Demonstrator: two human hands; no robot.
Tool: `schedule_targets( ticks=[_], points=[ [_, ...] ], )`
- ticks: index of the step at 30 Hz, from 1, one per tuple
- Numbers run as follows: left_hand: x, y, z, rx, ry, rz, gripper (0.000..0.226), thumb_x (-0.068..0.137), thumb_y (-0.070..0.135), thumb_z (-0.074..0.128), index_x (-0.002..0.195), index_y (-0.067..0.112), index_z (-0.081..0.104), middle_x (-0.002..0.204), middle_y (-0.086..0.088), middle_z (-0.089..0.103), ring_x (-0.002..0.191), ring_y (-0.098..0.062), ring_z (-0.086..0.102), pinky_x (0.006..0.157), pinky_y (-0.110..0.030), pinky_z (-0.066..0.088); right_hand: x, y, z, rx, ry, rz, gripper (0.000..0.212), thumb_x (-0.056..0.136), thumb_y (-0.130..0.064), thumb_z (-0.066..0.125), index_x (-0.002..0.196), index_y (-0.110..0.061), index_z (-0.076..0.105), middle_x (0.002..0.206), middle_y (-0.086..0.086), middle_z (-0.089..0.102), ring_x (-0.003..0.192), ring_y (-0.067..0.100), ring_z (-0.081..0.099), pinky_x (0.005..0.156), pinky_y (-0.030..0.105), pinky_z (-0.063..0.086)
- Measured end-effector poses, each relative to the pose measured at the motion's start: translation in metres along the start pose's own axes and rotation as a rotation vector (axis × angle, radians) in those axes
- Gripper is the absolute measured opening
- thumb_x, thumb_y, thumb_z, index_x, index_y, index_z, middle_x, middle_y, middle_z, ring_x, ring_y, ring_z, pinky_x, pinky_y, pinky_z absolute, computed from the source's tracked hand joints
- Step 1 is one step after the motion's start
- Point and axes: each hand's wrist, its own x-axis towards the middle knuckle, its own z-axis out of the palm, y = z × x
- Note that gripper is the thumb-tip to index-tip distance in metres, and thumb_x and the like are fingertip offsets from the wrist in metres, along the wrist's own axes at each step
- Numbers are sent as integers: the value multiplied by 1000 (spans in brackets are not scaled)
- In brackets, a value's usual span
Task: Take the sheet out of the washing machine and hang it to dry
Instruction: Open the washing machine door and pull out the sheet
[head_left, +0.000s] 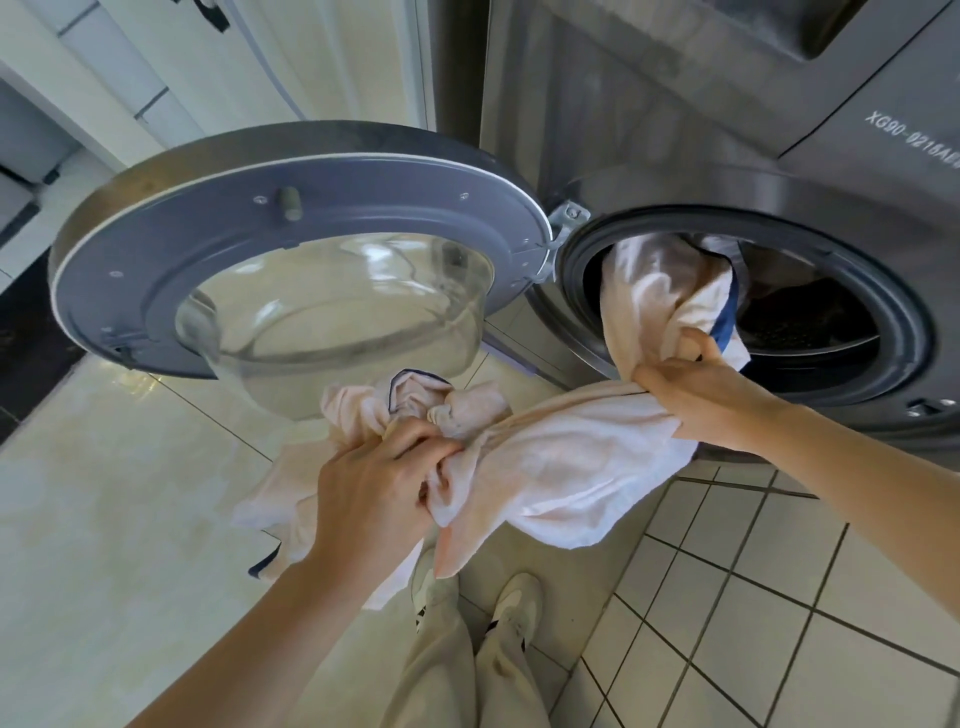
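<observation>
A pale pink sheet (561, 467) with a dark blue edge trails out of the grey washing machine (857, 171) at the right. One end still hangs inside the drum opening (810, 322). My left hand (374, 483) grips a bunched part of the sheet in the middle of the view, with loose folds drooping below it. My right hand (701, 395) grips the sheet just in front of the drum's lower rim. The sheet sags between the two hands.
The round washer door (291, 249) with its glass bowl stands wide open to the left, at hand height. Below are glossy cream floor tiles (104, 519), smaller white tiles (779, 597) at the right, and my feet (483, 597).
</observation>
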Motion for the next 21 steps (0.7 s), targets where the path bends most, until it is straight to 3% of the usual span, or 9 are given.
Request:
schedule_targets(
  ticks=[2, 4, 5, 7, 11, 14, 18, 21],
  points=[
    [3, -2, 0, 21, -26, -24, 23, 74, 28, 55, 88, 27, 74, 87, 12, 66, 55, -14, 55, 48, -19, 24, -4, -5, -10, 25, 27, 34, 61, 51, -9, 76, 105, -8, 49, 64, -3, 48, 63, 28, 52, 98, 47, 35],
    [6, -5, 1, 31, -39, -32, 26, 76, 31, 52, 88, 25, 74, 86, 10, 67, 54, -15, 56, 46, -19, 24, -5, -11, -25, 92, 15, 143, 64, 65, -14, 74, 121, -6, 43, 83, 11, 63, 87, 38, 62, 90, 40, 42],
    [7, -5, 2, 40, -51, -33, 27, 77, 32, 51, 87, 25, 75, 86, 9, 67, 53, -16, 56, 44, -19, 26, -6, -13, -33, 135, 43, 205, 67, 67, -11, 73, 125, -6, 39, 87, 16, 64, 89, 40, 61, 79, 40, 47],
    [7, -5, 9, 69, -78, -21, 21, 78, 32, 56, 84, 26, 75, 84, 9, 66, 52, -18, 56, 41, -20, 30, -8, -15, -44, 171, 132, 292, 71, 63, -1, 71, 123, -10, 34, 78, 17, 64, 72, 38, 61, 56, 35, 48],
    [10, -5, 22, 121, -142, 13, 13, 67, 25, 71, 79, 27, 74, 82, 10, 65, 48, -18, 54, 43, -19, 24, -5, -33, -82, 295, 347, 529, 52, 72, -11, 43, 123, -14, 37, 70, 12, 59, 63, 37, 56, 55, 37, 42],
    [17, 0, 24, 121, -160, 10, 13, 64, 26, 67, 75, 25, 74, 79, 9, 66, 44, -19, 53, 44, -18, 21, 3, -62, -116, 382, 465, 629, 49, 78, -7, 52, 121, -14, 30, 82, 18, 58, 66, 42, 57, 55, 42, 46],
    [20, 8, 17, 148, -153, 2, 25, 70, 28, 50, 70, 24, 74, 80, 6, 68, 42, -20, 51, 44, -18, 17, 4, -117, -136, 235, 698, 298, 66, 59, 16, 61, 116, -7, 35, 104, 15, 43, 83, 35, 44, 62, 44, 49],
    [14, 10, 9, 136, -151, -10, 30, 72, 27, 44, 66, 20, 72, 80, 5, 68, 41, -21, 51, 44, -19, 19, -8, -144, -121, 214, 583, -14, 55, 68, 7, 41, 118, -16, 38, 112, 18, 52, 88, 34, 52, 76, 47, 50]
  ],
)
